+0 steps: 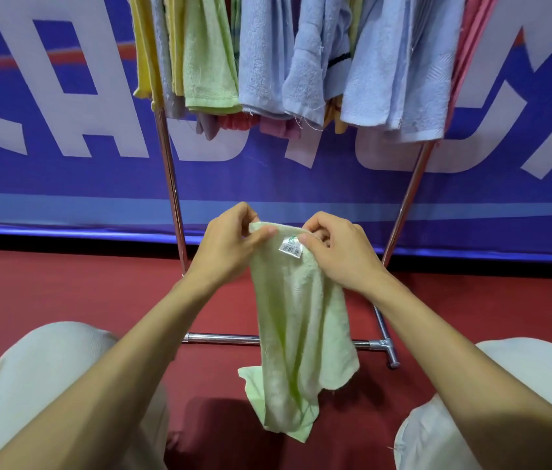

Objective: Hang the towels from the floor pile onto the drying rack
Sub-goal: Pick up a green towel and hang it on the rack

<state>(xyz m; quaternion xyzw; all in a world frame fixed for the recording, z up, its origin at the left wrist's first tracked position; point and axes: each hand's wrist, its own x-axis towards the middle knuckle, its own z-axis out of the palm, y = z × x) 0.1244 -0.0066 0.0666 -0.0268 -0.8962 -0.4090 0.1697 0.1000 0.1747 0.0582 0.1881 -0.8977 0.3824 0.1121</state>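
Note:
A pale green towel hangs down in front of me above the red floor. My left hand pinches its top left corner, and my right hand pinches the top edge beside a small white barcode label. Behind it stands the metal drying rack, its base bar lying on the floor. Several towels hang from the rack at the top of the view: yellow, green and light blue. The floor pile is out of sight.
My knees in white trousers flank the towel at both lower corners. A blue banner with large white letters covers the wall behind the rack. A pink towel hangs at the rack's right end.

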